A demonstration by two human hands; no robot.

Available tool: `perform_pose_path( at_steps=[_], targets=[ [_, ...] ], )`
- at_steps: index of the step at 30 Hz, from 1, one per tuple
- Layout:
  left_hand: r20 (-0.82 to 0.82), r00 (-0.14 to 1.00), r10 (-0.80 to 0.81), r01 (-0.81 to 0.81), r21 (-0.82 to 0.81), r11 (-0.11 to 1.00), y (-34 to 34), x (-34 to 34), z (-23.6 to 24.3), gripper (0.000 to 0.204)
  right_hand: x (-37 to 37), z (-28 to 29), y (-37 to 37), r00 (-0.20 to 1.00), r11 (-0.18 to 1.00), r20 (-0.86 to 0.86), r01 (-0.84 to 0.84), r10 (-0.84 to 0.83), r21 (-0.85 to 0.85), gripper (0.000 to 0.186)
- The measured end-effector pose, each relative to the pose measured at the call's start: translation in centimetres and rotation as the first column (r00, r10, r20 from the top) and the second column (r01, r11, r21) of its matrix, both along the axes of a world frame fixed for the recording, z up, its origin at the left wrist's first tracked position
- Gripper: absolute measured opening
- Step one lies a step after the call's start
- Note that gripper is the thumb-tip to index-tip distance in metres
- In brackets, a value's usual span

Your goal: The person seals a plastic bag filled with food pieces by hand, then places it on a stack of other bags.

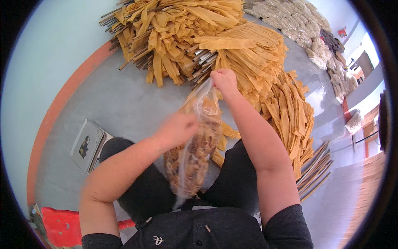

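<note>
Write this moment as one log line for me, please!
left hand: blurred by clear bag, contact unclear | right hand: gripping bag's top | brown pieces: inside bag | yellow strips: piled ahead on floor

A workshop or storeroom, with heaps of yellow strips (248, 62) and piled bags (292, 20).

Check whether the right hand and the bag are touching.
Touching. The head view shows it: the right hand grips the top edge of the clear bag, whose plastic runs up into its grasp.
</note>
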State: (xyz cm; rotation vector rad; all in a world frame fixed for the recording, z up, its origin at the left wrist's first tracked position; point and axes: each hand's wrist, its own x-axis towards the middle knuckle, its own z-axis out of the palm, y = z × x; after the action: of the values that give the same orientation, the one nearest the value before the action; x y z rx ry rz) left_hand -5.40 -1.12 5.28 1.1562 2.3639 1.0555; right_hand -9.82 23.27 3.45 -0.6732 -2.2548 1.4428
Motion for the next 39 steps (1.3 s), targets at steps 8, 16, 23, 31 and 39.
perform_pose_path(
  at_steps=[8, 16, 23, 31, 39],
  targets=[
    [-0.339, 0.927, -0.163, 0.112, -0.165, 0.98, -3.0, -6.4, 1.3, 0.02, 4.6, 2.4, 2.1, 1.0, 0.904, 0.0, 0.02, -0.022, -0.427, 0.017],
    [-0.347, 0.91, -0.225, 0.207, -0.089, 0.974, -2.5, -5.9, 0.9, 0.018, 7.9, -0.2, 3.1, 0.997, 0.991, -0.066, -0.024, 0.033, 0.134, 0.015],
    [-0.198, 0.938, -0.283, 0.239, -0.221, 0.946, -2.4, -4.1, 1.7, 0.02, 9.1, 3.2, -0.9, 0.704, 0.304, 0.035, -0.351, 0.709, 0.886, 0.014],
    [-0.026, 1.0, -0.005, 0.0, -0.217, 0.976, -0.4, -1.9, 1.6, 0.017, 8.7, 1.2, -0.9, 0.561, 0.13, 0.241, -0.54, 0.792, 0.831, 0.015],
    [-0.342, 0.934, -0.105, 0.089, -0.063, 0.994, 0.2, -2.3, -1.3, 0.014, 8.8, 0.9, 0.7, 0.618, 0.206, 0.142, -0.457, 0.773, 0.865, 0.017]
  ],
)
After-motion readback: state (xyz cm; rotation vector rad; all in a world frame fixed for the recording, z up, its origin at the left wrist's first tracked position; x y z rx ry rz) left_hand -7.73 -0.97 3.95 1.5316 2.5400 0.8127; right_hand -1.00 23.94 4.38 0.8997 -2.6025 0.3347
